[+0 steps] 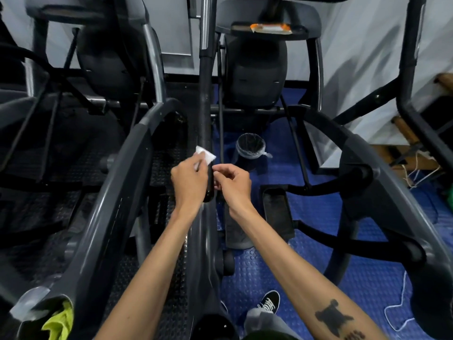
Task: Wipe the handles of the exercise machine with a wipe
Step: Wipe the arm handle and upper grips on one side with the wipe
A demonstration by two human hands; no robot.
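While our left hand point(190, 177) curls round a white wipe point(205, 154), we press it against the dark handle point(205, 119) of the exercise machine point(256, 77) — the wipe sticks out above the knuckles, folded, touching the left side of the bar. Our right hand point(232, 181) sits just on the other side of the handle, fingers curled in toward it; it seems to pinch a bit of white against the bar, though we cannot tell for sure what it holds. Both hands meet near the lower end of the black grip, where the bar widens into a grey arm that runs down toward us.

Beyond the handle, just to its right, a small bin point(250, 146) with a clear liner stands on the blue studded floor point(282, 273). Nearer us on that same side lies a black foot pedal point(278, 212). Farther up the handle, the machine's console shelf carries an orange-and-white packet point(270, 28). Left of the handle a thick grey rail point(117, 192) curves down toward us, and at its near end a yellow-green cloth point(60, 322) hangs from a holder. Left again stands a second machine point(105, 60) on black matting. Below the handle, close to our body, we see a black shoe with white laces point(269, 301) — and on the right forearm, a dark tattoo point(333, 315). A white cord point(402, 305) trails across the floor well right of the handle.
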